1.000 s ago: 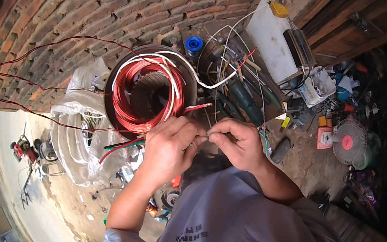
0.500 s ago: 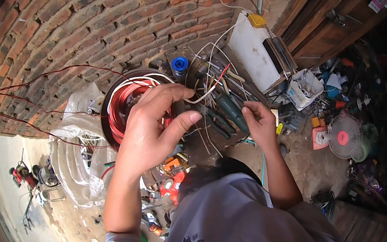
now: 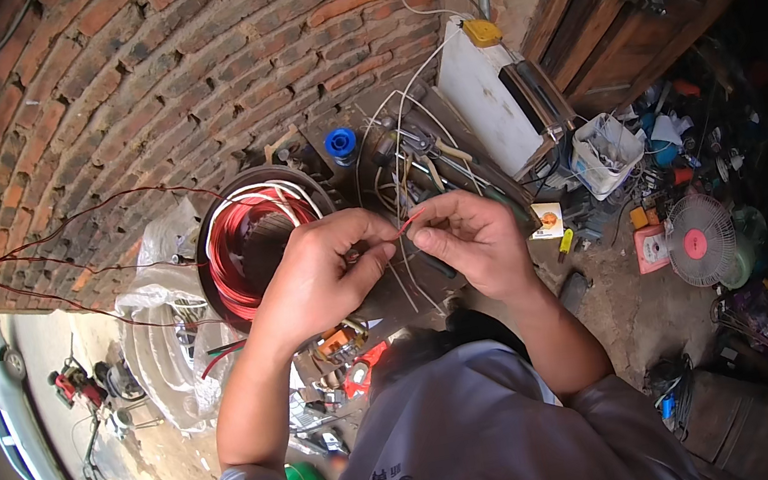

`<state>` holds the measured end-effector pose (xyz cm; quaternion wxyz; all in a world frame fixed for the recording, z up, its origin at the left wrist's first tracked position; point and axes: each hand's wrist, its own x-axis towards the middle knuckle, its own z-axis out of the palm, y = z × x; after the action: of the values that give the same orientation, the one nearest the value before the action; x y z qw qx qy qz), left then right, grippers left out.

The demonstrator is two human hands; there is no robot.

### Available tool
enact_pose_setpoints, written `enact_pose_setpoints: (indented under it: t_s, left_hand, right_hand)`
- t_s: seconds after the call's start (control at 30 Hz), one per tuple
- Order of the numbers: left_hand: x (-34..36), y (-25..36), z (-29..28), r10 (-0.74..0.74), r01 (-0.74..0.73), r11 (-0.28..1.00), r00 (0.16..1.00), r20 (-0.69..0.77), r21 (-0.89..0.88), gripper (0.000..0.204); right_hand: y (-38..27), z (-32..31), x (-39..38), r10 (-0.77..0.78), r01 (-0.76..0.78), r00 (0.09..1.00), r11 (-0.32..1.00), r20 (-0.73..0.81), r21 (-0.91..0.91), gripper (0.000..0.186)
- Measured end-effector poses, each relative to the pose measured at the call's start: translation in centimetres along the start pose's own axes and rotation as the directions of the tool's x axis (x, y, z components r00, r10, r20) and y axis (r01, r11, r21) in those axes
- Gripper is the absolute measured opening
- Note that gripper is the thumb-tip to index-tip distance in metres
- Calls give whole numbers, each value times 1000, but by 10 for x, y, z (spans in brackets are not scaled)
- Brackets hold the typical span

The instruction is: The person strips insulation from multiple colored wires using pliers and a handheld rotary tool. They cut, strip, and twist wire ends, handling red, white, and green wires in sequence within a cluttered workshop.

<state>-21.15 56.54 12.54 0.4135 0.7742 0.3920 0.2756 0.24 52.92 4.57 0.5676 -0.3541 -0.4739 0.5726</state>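
Observation:
In front of me, my left hand (image 3: 334, 273) is closed in a pinch on a thin red wire (image 3: 410, 222). From the other side my right hand (image 3: 473, 244) pinches the same wire, its fingertips close to the left ones. Left of my left hand sits a round dark metal housing (image 3: 209, 290) with red wire windings (image 3: 226, 243) inside. White sleeved leads (image 3: 298, 203) run along the windings' upper right edge; my left hand hides part of the housing. Dark-handled pliers (image 3: 435, 265) lie under my right hand, partly covered.
Beyond my hands lie several hand tools (image 3: 435, 146) and a blue spool (image 3: 340, 143). A white panel (image 3: 492, 107) leans at the right, near a white bucket (image 3: 607, 154) and a fan (image 3: 701, 240). Clear plastic sheeting (image 3: 152, 332) lies left; a brick wall (image 3: 208, 77) stands behind.
My right hand has left the green-handled tool and moved left and up to the red wire. My left hand has come down slightly, its fingers now pinched together. The view has shifted.

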Motion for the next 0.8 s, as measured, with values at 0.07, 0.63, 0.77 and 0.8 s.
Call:
enact_pose_setpoints:
  t_s: [0.07,0.63,0.77,0.8]
  left_hand:
    - [-2,1,0,-7,7,1000,1000,-11,-8,12]
    - [-9,-1,7,-240,225,947,970,-37,-231,13]
    - [-6,0,7,-250,239,950,968,-28,-202,12]
    - [-5,-2,9,-245,231,941,969,-27,-249,12]
  right_hand:
    - [-1,7,8,-7,7,1000,1000,15,-28,16]
    - [-19,31,9,-223,171,970,904,-91,-393,9]
    - [-27,32,7,-323,245,945,808,-55,-536,9]
    - [-27,33,6,-331,248,941,811,-66,-529,9]
